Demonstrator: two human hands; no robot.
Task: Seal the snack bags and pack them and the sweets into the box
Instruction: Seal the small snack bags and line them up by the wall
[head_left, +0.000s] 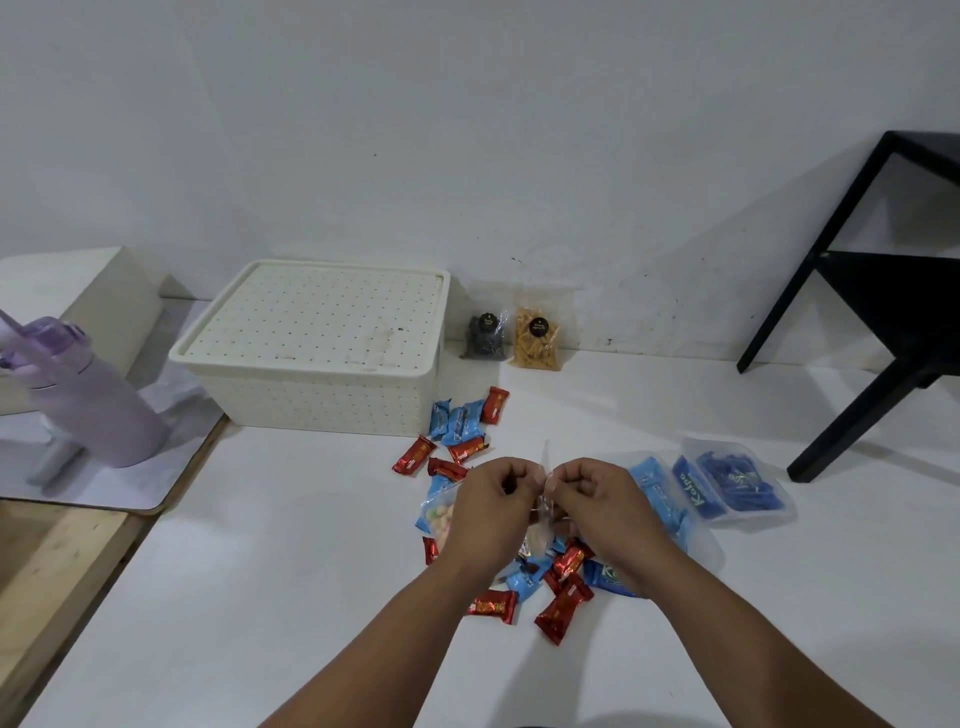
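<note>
- Two hands meet over the middle of the white table (260, 597), the left hand (488, 512) and the right hand (597, 506) knuckle to knuckle, each pinching the top edge of a small clear bag (543, 499) that stands upright between them.
- Both forearms reach in from the bottom edge, wrists bent slightly down, fingers curled in tight.
- "Kopo" is what I can make out in white letters on a dark blue packet (698, 493) lying in a clear tray (743, 483) to the right; other writing there is too blurred to read.
- Red sweets (563, 608) and light blue sweets (457, 421) lie scattered under and beyond the hands.
- Another clear bag with pale round snacks (439, 512) lies just left of the left hand.
- Against the wall stand a bag of dark snacks (485, 338) and a bag of orange sticks (537, 340), each with a round black label too small to read.
- The cream box (322, 353) sits to their left, with its dotted lid on.
- A lilac bottle (88, 400) stands at the far left.
</note>
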